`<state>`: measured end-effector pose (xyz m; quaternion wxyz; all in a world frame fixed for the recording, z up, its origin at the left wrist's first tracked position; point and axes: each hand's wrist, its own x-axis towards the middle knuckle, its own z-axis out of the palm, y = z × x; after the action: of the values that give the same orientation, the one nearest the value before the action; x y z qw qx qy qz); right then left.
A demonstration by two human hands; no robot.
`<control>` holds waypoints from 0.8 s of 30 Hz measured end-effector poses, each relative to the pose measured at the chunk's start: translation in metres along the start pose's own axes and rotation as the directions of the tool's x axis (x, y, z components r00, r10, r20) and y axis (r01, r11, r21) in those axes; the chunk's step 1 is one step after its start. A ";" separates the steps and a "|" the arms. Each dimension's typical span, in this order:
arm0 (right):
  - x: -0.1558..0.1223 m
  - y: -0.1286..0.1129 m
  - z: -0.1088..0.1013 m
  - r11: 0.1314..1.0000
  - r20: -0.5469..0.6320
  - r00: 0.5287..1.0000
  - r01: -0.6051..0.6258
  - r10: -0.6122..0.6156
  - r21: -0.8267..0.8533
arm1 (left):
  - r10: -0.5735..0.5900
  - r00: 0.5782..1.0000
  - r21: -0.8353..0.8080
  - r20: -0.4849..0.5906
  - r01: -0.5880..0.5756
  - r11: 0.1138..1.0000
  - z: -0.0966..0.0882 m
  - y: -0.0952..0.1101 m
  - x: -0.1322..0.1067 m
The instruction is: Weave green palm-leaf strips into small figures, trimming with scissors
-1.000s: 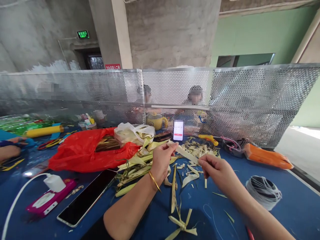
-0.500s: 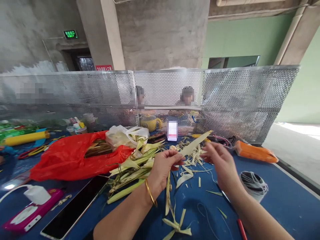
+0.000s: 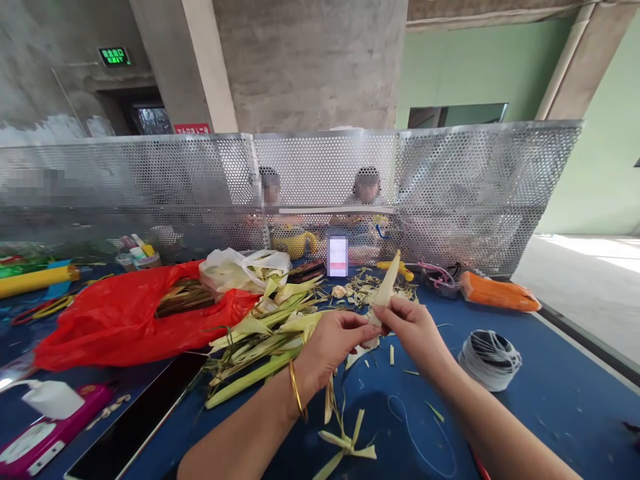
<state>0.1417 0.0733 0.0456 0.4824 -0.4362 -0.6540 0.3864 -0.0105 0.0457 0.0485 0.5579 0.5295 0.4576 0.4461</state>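
Observation:
A pale, tapering corn husk strip [image 3: 387, 288] stands up between my two hands, its yellowish tip pointing up. My left hand [image 3: 344, 337], with a gold bangle [image 3: 297, 390] at the wrist, pinches its lower end. Right beside it, the fingers of my right hand [image 3: 411, 327] are closed on the same strip. Left of my hands lies a pile of green and cream husks [image 3: 265, 340]. Below them on the blue table rests a star-shaped piece of tied husk strips [image 3: 347, 443]. Husk scraps [image 3: 363, 287] lie behind my hands.
A red plastic bag [image 3: 115, 320], a large dark phone [image 3: 145, 417] and a magenta power strip [image 3: 55, 427] lie left. A lit phone [image 3: 338, 257] stands before a perforated metal screen [image 3: 325, 167]. To the right are a string spool [image 3: 490, 360] and an orange packet [image 3: 500, 292]. People sit beyond the screen.
My right hand has moved left and closed on the husk strip beside my left hand. The strip has turned more upright. The camera view has shifted slightly.

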 end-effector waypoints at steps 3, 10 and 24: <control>-0.003 -0.005 0.000 1.000 -0.044 0.999 0.026 -0.027 -0.010 | -0.032 0.998 -0.036 -0.056 0.030 0.999 0.000 0.003 -0.001; -0.008 -0.009 -0.001 0.958 -0.082 0.975 0.182 -0.205 -0.220 | -0.076 0.973 -0.258 -0.218 0.018 0.966 -0.002 0.005 0.002; -0.005 0.010 0.014 0.999 0.101 0.994 -0.039 0.040 -0.013 | -0.097 0.966 -0.317 -0.239 0.017 0.948 -0.002 -0.004 0.008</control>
<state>0.1307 0.0706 0.0314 0.4383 -0.4318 -0.6709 0.4138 -0.0112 0.0537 0.0446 0.5849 0.3601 0.4635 0.5598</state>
